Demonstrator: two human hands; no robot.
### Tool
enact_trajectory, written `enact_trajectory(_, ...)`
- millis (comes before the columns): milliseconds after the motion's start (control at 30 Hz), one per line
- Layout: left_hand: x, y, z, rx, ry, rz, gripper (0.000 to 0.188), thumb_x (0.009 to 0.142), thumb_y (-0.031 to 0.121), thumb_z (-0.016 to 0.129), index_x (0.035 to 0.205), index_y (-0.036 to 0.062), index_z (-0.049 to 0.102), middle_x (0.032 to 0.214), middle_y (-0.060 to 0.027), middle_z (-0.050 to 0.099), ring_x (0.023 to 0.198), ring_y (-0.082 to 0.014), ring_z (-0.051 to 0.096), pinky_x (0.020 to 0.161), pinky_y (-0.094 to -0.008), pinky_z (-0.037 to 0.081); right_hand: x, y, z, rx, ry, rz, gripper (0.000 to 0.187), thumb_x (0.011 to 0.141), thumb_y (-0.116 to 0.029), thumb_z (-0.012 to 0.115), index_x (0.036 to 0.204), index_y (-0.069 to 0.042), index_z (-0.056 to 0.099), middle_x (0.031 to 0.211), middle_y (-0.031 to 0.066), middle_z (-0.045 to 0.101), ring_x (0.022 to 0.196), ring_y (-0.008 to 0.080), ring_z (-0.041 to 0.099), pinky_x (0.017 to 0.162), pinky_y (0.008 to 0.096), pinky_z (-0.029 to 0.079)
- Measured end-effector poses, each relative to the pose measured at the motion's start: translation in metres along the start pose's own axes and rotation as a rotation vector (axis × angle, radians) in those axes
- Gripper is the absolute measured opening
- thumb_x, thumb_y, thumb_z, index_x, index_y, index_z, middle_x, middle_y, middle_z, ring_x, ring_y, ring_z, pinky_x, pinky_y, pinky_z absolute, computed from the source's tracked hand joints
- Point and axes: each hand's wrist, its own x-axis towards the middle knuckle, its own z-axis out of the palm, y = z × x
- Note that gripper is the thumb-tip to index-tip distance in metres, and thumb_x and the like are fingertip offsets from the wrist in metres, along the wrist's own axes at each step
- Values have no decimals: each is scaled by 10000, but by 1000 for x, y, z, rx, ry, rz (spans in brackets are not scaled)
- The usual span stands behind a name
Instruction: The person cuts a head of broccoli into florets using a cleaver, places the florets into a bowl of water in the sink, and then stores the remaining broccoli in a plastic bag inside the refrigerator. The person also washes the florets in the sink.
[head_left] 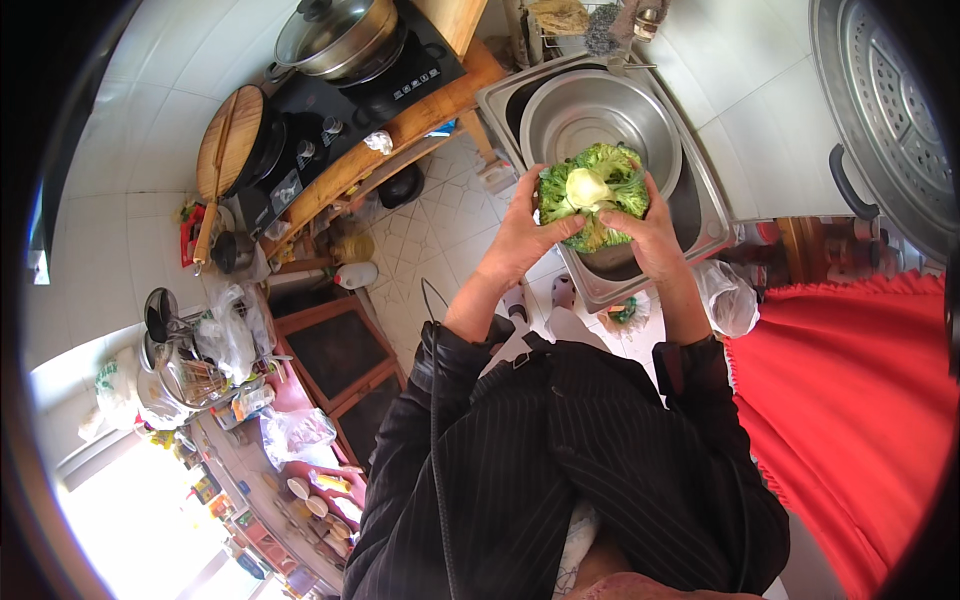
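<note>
Between my two hands is a head of broccoli (pixel 587 188), its pale cut stem turned up toward me and green florets all around. My left hand (pixel 525 232) grips its left side, thumb laid along the underside near the stem. On the other side my right hand (pixel 650 230) closes around the florets, its thumb also by the stem. The fingers behind the broccoli are partly hidden. Just beyond it, a large round metal basin (pixel 600 105) sits in the stainless steel sink (pixel 712 205); the broccoli is held over their near edge.
To the left a wooden counter (pixel 400 130) carries a black cooktop (pixel 420 75) with a lidded pot (pixel 338 40) and a pan under a round wooden lid (pixel 225 145). A red curtain (pixel 850 370) hangs at right, below a large perforated metal steamer (pixel 895 100). A plastic bag (pixel 728 298) is beside the sink.
</note>
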Motion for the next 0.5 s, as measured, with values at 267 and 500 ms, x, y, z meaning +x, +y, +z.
enact_trajectory(267, 21, 4, 6, 231, -109, -49, 829, 754, 124, 743, 1444, -14, 305, 1284, -152, 535, 1192, -222, 508, 1019, -314, 405, -2, -14, -18, -185, 24, 25, 911, 719, 11, 788, 1478, -5, 285, 1298, 108, 544, 1177, 188, 546, 995, 326, 454)
enact_trajectory(500, 33, 9, 7, 203, -227, -44, 795, 755, 113, 722, 1432, -33, 331, 1284, -163, 546, 1186, -214, 519, 1021, -298, 398, 1, -25, -40, -62, -29, 124, 780, 749, 16, 731, 1439, -14, 369, 1272, 81, 571, 1181, 175, 542, 1015, 313, 418)
